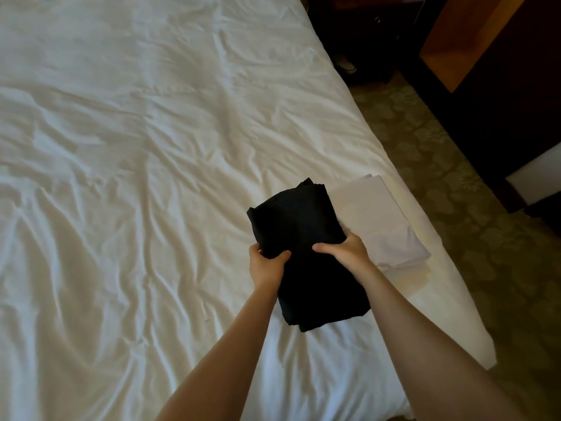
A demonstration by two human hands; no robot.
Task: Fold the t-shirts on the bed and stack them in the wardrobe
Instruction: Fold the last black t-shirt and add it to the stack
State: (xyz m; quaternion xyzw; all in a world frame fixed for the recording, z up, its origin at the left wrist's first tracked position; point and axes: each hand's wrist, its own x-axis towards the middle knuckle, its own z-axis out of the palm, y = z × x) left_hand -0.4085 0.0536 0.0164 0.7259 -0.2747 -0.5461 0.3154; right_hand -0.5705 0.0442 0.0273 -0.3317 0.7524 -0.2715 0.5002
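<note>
A folded black t-shirt (pixel 299 220) is held over the bed (pixel 121 177) near its right edge. My left hand (pixel 267 264) grips its left side with the thumb on top. My right hand (pixel 344 249) grips the right side the same way. The near part of the black t-shirt hangs down between my forearms onto the sheet. A folded white t-shirt (pixel 382 220) lies flat on the bed just to the right, partly under the black one's edge.
The white sheet is wrinkled across the bed. To the right runs patterned carpet (pixel 455 189). Dark wooden furniture with an orange-brown open compartment (pixel 449 50) stands at the upper right. A shoe (pixel 346 63) lies on the floor by the bed's far corner.
</note>
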